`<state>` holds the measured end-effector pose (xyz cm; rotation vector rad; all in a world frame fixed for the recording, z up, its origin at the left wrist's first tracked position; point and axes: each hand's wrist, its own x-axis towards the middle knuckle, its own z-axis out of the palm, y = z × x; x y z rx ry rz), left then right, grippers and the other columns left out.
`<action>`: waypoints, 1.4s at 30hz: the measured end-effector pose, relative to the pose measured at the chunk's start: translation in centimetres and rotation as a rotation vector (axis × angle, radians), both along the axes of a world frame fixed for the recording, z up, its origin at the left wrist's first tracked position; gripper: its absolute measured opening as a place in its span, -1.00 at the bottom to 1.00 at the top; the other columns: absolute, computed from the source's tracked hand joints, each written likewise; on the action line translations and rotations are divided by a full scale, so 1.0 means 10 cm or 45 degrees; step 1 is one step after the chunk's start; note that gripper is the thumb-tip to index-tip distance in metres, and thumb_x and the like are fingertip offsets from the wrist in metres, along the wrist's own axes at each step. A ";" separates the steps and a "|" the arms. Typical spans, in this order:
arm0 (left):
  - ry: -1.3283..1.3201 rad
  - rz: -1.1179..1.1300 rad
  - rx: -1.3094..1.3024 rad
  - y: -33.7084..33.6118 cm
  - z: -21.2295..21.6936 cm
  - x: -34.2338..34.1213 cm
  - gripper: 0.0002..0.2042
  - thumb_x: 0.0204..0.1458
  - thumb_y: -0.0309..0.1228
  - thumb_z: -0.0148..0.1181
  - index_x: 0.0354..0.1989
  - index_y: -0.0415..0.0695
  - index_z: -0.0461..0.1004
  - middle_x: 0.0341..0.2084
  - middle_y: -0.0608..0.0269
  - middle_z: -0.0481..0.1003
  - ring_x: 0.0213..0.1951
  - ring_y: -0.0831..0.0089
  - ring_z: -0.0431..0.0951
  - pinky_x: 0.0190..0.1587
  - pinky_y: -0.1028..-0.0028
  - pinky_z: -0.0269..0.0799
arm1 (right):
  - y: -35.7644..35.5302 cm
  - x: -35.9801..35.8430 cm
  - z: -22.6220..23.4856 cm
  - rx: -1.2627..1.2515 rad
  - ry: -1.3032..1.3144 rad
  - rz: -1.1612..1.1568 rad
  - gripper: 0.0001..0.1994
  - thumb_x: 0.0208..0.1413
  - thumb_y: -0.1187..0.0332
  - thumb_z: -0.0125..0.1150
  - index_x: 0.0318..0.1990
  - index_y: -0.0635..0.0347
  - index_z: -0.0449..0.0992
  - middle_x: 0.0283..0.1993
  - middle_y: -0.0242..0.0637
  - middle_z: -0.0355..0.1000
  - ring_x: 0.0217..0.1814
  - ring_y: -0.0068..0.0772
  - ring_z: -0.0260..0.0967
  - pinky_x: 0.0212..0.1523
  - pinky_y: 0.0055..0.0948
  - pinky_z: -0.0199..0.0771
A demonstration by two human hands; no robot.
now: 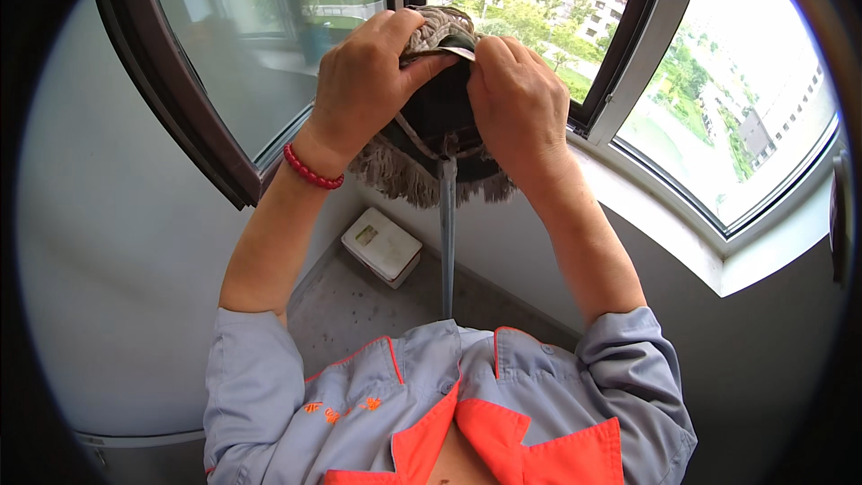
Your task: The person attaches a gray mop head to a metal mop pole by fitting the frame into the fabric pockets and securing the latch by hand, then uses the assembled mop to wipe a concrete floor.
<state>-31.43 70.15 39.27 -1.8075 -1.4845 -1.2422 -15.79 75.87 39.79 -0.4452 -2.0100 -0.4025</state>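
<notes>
A dust mop [395, 169] with grey-beige fringe and a dark backing is raised in front of me, its head up at window height. Its grey metal pole [448, 242] runs down from the joint toward my chest. My left hand [366, 76], with a red bead bracelet on the wrist, grips the fringed cover at the upper left, thumb reaching over the edge. At the upper right my right hand [516, 94] closes on the edge of the same mop cover, fingers curled. A pale strip of the cover's edge shows between both hands. The fingertips are partly hidden.
A dark-framed window sash [180, 81] stands swung inward on the left. On the right, a window [718, 99] sits above a white sill [655, 202]. A white box-like thing [382, 245] rests on the grey floor [350, 305] in the corner.
</notes>
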 end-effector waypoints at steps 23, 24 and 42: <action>0.087 -0.087 -0.019 -0.08 0.10 0.07 -0.69 -0.13 -0.28 0.23 -0.26 -0.18 0.40 -0.37 0.20 0.47 -0.31 0.17 0.48 -0.30 0.34 0.42 | -0.22 0.14 0.08 -0.536 -0.125 0.038 -0.91 -0.09 0.47 0.00 -0.51 0.27 0.26 -0.51 -0.05 0.34 -0.45 0.03 0.35 -0.42 -0.15 0.34; 0.116 -0.035 -0.022 -0.07 0.10 0.09 -0.70 -0.14 -0.29 0.24 -0.26 -0.17 0.40 -0.38 0.21 0.47 -0.32 0.18 0.49 -0.31 0.34 0.42 | -0.20 0.14 0.08 -0.557 -0.128 0.038 -0.91 -0.09 0.47 0.01 -0.51 0.27 0.26 -0.51 -0.05 0.35 -0.45 0.03 0.35 -0.41 -0.15 0.35; 0.426 0.163 -0.071 -0.10 0.15 0.10 -0.74 -0.24 -0.38 0.23 -0.32 -0.12 0.39 -0.46 0.24 0.44 -0.38 0.25 0.50 -0.38 0.36 0.43 | -0.25 0.02 -0.28 -0.507 -0.080 0.238 -0.96 -0.03 0.43 0.05 -0.41 0.14 0.35 -0.49 -0.22 0.36 -0.41 -0.12 0.38 -0.45 -0.21 0.37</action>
